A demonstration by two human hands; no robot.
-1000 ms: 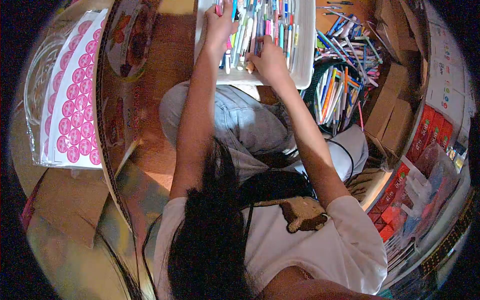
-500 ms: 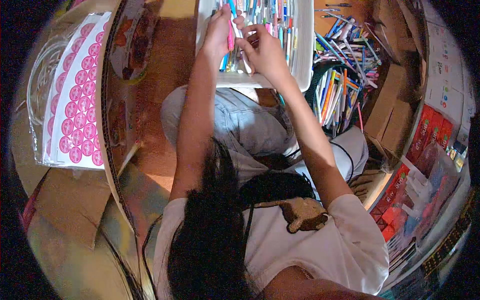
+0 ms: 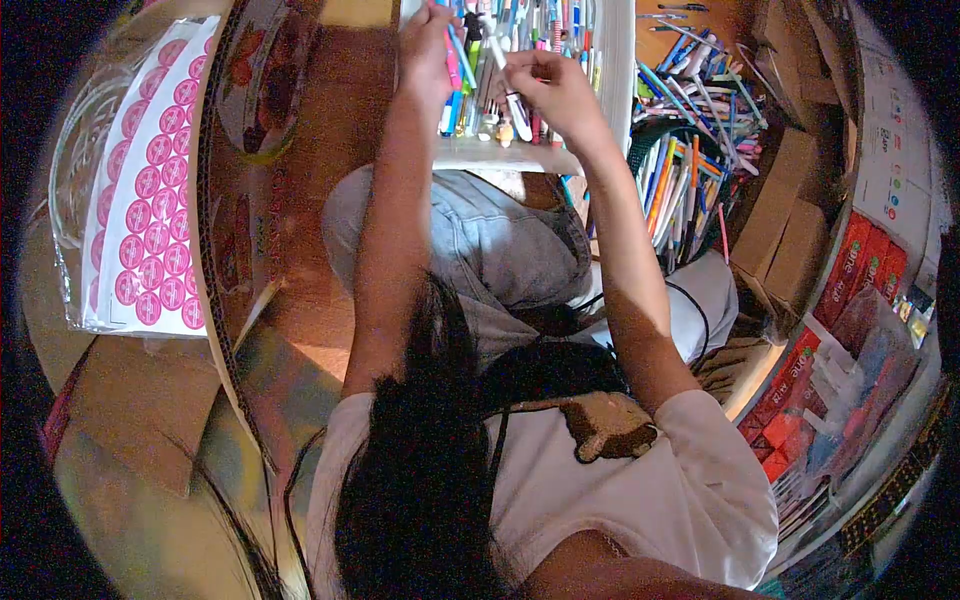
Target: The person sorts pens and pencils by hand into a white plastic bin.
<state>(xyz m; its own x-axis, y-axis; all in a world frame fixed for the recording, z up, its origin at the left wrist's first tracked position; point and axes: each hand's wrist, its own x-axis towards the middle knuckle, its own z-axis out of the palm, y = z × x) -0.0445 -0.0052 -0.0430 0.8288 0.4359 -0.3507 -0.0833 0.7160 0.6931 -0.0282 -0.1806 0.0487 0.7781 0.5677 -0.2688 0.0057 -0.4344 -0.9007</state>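
My left hand [image 3: 425, 50] is at the left side of a white plastic bin [image 3: 545, 156], closed around a few pens, among them a pink pen [image 3: 452, 68] and a light blue one. A white pen [image 3: 519, 118] with dark parts is pinched between the thumb and fingers of my right hand [image 3: 555, 90], slanting over the bin's contents. Below both hands, many pens in mixed colours lie lengthwise in the bin, some with small figure toppers near the front wall.
Right of the bin, a dark mesh basket [image 3: 636, 150] is packed with pens, with a loose pen pile [image 3: 700, 85] behind it. Cardboard flaps [image 3: 785, 235] and red boxes [image 3: 848, 285] stand further right. At left is a sheet of pink round stickers [image 3: 155, 215] beside a cardboard edge.
My right hand has moved right, away from my left, carrying the white pen. My left hand has shifted slightly up and left with its pens.
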